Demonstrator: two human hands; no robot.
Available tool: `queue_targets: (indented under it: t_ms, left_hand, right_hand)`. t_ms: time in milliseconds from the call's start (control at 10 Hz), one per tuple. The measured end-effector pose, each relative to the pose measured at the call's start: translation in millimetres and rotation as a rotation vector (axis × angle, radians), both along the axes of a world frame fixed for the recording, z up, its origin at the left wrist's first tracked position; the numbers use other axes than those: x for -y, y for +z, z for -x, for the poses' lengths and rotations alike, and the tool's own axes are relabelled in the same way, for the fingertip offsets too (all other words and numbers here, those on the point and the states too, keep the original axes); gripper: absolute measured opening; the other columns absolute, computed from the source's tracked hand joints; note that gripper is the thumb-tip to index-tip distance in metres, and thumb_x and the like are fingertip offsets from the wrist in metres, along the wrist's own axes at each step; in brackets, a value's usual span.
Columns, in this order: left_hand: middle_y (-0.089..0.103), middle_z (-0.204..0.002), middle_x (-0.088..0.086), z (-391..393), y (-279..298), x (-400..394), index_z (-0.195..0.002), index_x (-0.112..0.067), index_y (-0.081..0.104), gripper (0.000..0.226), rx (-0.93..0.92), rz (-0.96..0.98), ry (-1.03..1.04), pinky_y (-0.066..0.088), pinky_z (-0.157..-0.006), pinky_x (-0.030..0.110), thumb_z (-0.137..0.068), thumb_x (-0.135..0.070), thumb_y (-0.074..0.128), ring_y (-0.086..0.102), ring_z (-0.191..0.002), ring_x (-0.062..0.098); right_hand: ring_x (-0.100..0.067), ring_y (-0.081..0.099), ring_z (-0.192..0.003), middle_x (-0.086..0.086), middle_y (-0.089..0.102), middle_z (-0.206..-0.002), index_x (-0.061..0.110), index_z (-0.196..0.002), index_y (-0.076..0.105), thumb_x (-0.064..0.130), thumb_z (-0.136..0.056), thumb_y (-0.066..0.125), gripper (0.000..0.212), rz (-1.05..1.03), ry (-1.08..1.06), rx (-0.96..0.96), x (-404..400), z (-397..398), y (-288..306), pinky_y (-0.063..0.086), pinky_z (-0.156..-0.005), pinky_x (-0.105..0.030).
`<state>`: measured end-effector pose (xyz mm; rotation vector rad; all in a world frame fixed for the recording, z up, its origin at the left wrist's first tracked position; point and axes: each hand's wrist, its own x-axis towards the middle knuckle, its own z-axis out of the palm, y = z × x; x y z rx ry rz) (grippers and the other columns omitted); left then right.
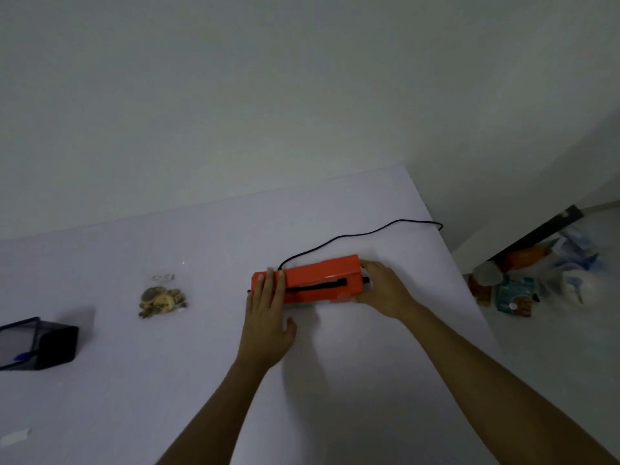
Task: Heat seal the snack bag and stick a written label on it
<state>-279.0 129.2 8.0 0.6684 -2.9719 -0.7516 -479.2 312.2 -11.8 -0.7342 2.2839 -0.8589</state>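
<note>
White worktop point(167, 380) carried everything; both hands — left hand point(268, 317), right hand point(382, 290) — clasped the orange heat sealer point(318, 280) by its ends; snack bag point(162, 297) lay well apart leftward; squaring the sealer first seemed wise.

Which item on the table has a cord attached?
The orange heat sealer, held at each end by the left hand and right hand. The snack bag and dark box have none.
</note>
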Motion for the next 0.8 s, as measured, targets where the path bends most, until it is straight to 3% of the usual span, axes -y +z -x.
queue_targets:
  t_ms: [100, 300, 500, 600, 700, 800]
  left_hand:
    - [-0.003, -0.160, 0.005, 21, 3, 28, -0.152, -0.014, 0.002, 0.087, 0.012, 0.020, 0.006, 0.005, -0.117, 0.043, -0.083, -0.028, 0.052, -0.005, -0.147, 0.024]
    - [0.003, -0.160, 0.012, 46, 7, 68, -0.152, -0.010, 0.006, 0.087, 0.017, 0.043, 0.008, 0.015, -0.119, 0.048, -0.083, -0.014, 0.060, 0.001, -0.147, 0.032]
    - [0.003, -0.160, 0.011, 50, 5, 75, -0.152, -0.011, 0.006, 0.086, -0.010, 0.046, 0.007, 0.014, -0.119, 0.048, -0.083, -0.011, 0.058, 0.002, -0.147, 0.032]
    - [0.001, -0.161, 0.009, 46, 6, 72, -0.152, -0.012, 0.004, 0.090, -0.040, 0.020, 0.027, 0.015, -0.119, 0.047, -0.081, -0.009, 0.058, -0.001, -0.148, 0.031]
    - [-0.001, -0.161, 0.006, 30, 10, 61, -0.152, -0.013, 0.000, 0.095, -0.081, -0.039, 0.109, 0.014, -0.118, 0.044, -0.078, -0.008, 0.059, -0.006, -0.148, 0.027]
    - [-0.008, -0.161, 0.004, -1, 4, 42, -0.151, -0.015, -0.007, 0.093, -0.043, -0.058, 0.134, 0.009, -0.118, 0.041, -0.082, -0.016, 0.057, -0.012, -0.147, 0.024]
  right_hand:
    - [-0.024, 0.055, -0.119, -0.010, 0.055, -0.132, 0.017, -0.139, 0.046, 0.023, -0.064, 0.087, 0.086, -0.016, 0.022, -0.005, 34, 25, -4, 0.046, -0.102, -0.044]
    - [-0.025, 0.056, -0.120, -0.009, 0.058, -0.133, 0.019, -0.139, 0.045, 0.018, -0.062, 0.087, 0.087, -0.014, 0.049, 0.003, 82, 62, -11, 0.046, -0.102, -0.046]
    - [-0.026, 0.052, -0.123, -0.008, 0.051, -0.138, 0.027, -0.143, 0.037, 0.046, -0.050, 0.082, 0.106, -0.051, 0.013, 0.001, 90, 69, -20, 0.045, -0.102, -0.050]
    - [-0.030, 0.046, -0.128, -0.014, 0.043, -0.143, 0.018, -0.150, 0.021, 0.031, -0.067, 0.084, 0.106, -0.053, -0.109, -0.025, 86, 45, -4, 0.042, -0.105, -0.048]
    - [-0.032, 0.042, -0.131, -0.016, 0.040, -0.144, 0.012, -0.151, 0.017, 0.023, -0.077, 0.079, 0.097, -0.049, -0.222, -0.145, 78, 1, 9, 0.040, -0.107, -0.045]
    - [-0.030, 0.037, -0.136, -0.013, 0.034, -0.151, 0.013, -0.150, 0.017, 0.031, -0.082, 0.073, 0.091, -0.042, -0.233, -0.223, 69, -57, 4, 0.040, -0.109, -0.044]
